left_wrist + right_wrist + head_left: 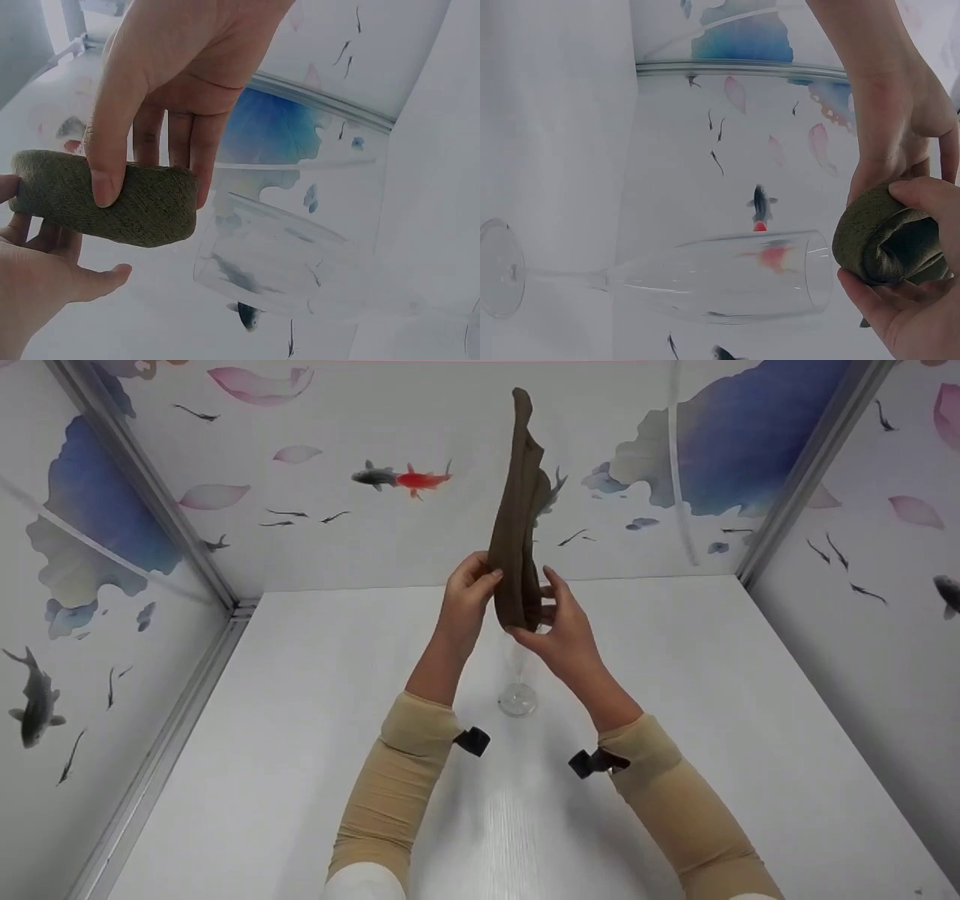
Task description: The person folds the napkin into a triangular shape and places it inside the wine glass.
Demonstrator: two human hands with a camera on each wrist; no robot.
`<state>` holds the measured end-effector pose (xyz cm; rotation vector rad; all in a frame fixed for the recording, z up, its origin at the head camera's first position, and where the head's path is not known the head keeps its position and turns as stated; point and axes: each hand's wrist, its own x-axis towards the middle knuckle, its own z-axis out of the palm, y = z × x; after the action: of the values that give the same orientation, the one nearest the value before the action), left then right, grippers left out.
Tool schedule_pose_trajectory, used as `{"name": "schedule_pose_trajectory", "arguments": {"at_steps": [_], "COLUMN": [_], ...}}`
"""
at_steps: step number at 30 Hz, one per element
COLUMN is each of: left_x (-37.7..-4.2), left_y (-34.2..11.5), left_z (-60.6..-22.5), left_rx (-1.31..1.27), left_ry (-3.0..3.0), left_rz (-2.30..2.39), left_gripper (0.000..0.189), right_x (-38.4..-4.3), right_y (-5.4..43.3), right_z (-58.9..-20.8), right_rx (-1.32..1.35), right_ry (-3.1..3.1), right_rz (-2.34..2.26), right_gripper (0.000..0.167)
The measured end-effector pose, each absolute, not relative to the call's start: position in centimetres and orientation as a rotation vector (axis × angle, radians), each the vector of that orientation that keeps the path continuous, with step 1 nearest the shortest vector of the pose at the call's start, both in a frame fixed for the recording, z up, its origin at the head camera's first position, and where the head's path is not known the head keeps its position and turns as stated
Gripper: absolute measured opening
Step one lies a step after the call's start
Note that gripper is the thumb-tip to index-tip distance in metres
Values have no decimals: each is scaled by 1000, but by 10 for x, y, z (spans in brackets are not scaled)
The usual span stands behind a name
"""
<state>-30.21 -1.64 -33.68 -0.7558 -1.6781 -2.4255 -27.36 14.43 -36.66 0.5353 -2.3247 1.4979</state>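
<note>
Held up above the table is a long, folded brown cloth [516,525], its tall end pointing upward. My left hand [466,592] pinches it from the left near its lower part. At the bottom end, my right hand [566,634] grips it from the right, thumb on the near side and fingers partly hidden behind. The right wrist view shows the end of the cloth [862,232] as a curled, layered fold. Below and nearer than the hands, a clear stemmed flute glass [517,700] stands upright; its whole bowl and stem appear in the right wrist view.
A white table [322,675] lies beneath the hands. White panels [390,540] printed with fish, petals and blue leaves enclose the back and both sides, joined by metal corner rails [150,480]. Small black cameras sit on both wrists.
</note>
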Motion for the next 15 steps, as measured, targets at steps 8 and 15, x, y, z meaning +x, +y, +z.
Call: {"name": "schedule_pose_trajectory", "arguments": {"at_steps": [8,15], "left_x": [-307,-313], "left_y": [-8,0], "left_z": [-330,-331], "left_rx": [-704,-654], "left_ry": [-1694,-1713], "left_rz": [-2402,-2380], "left_gripper": [25,26], "right_x": [-279,-287], "right_y": [147,139], "right_z": [-364,-374], "right_rx": [440,373], "right_ry": [-2280,-2132], "right_rz": [1327,1260], "right_gripper": [49,25]}}
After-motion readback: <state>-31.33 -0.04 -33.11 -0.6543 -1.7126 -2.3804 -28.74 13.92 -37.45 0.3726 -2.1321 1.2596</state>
